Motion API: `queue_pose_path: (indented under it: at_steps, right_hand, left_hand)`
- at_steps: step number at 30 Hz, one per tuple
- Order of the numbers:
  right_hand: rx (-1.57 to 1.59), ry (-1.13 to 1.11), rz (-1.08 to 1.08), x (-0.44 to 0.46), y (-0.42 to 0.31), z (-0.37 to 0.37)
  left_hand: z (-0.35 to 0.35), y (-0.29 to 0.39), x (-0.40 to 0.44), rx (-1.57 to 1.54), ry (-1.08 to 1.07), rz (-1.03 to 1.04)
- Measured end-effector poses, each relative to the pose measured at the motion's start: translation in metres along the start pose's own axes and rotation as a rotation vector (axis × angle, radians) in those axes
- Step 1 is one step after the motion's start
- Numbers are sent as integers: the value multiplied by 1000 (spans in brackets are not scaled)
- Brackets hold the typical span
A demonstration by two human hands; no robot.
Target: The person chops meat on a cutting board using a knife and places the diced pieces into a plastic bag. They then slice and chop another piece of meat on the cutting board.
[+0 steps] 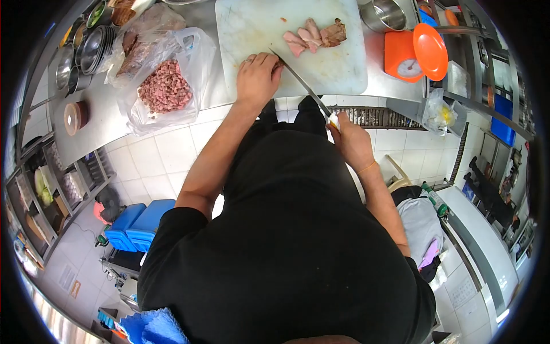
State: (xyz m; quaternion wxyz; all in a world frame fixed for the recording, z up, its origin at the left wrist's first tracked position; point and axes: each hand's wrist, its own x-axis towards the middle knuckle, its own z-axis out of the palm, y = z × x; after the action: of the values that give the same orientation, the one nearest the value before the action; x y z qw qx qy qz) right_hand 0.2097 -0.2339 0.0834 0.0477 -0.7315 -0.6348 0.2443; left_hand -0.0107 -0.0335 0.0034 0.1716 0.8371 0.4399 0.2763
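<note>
Sliced meat: several pale pink pieces [296,43] were seen near the far side of the white cutting board [338,71], some overlapping, some slightly apart.
Browned piece [333,34]: it was placed at the right end of the same row, against the pink meat; no full division into slices could be made out.
Cutting progress: judged partial; pink pieces had been parted, while the browned piece looked the least worked.
Knife [302,78]: it was held slantwise over the near part of the board, tip towards the left hand [256,77], edge clear of the meat.
Right hand [350,140]: its fingers were curled round the handle, beyond the board's near edge.
Left hand fingers: pressed together, slightly bent, over the board's near left part, beside the knife tip; whether anything was pinched could not be told.
Diced meat [165,86]: small cubes were gathered in an open plastic bag [197,54], left of the board; already cut small.
Scale [395,54]: it was set right of the board, beside a metal pot [385,14]; no reading could be made out.
</note>
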Motion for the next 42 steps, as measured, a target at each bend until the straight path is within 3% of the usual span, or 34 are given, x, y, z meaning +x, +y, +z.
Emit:
queue_pose_path:
  at_steps: [8,15,23,26,35,38,42]
  right_hand:
    - [-31,-139,124,-4,-8,6]
    - [45,-32,20,32,-6,40]
    - [31,-4,2,24,-3,0]
    - [-27,-88,28,7,-10,-22]
    - [-52,-165,90,1,-10,2]
    - [0,-27,0,17,-5,35]
    - [42,-14,-37,37,-10,37]
  left_hand:
    - [3,-3,3,-26,4,22]
    - [4,-5,2,-50,10,8]
    - [-11,-2,1,-101,-82,-97]
    - [-8,-5,0,-57,-93,-100]
    - [-7,-5,2,-52,-91,-63]
    - [-8,-4,3,-44,-93,-47]
    - [-7,-6,1,-32,-69,-36]
